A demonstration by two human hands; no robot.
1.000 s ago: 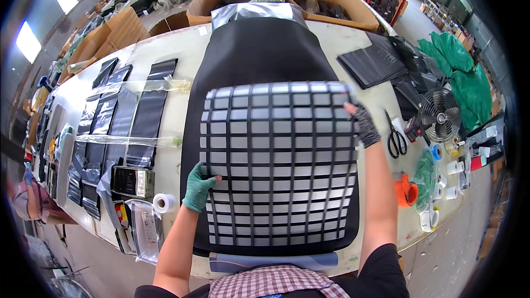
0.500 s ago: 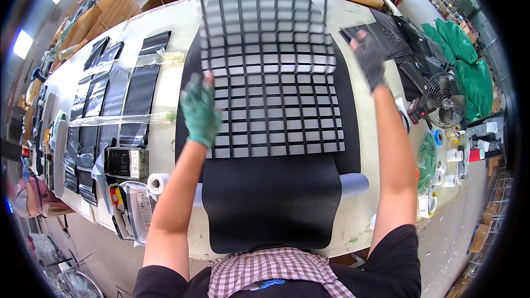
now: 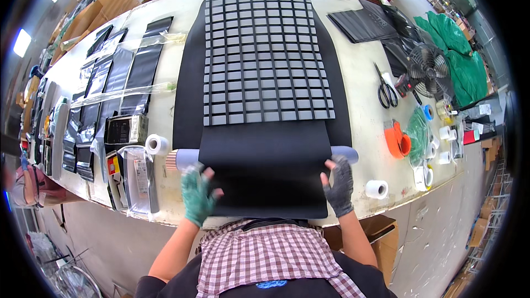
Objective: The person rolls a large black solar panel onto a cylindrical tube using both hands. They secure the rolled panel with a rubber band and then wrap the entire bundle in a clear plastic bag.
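Lengthwise, the gridded panel (image 3: 267,56) points away from left hand (image 3: 199,194) and right hand (image 3: 339,186), both loosely spread.

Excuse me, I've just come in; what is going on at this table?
A person is working at the near end of a black sheet on a worktable: the left hand, in a green glove, is by its left edge, the grey-gloved right hand by its right. Both look open; whether they touch it is hard to tell. Farther back, a grey gridded panel lies flat over a wider black piece. A bluish roll lies crosswise under the sheet.
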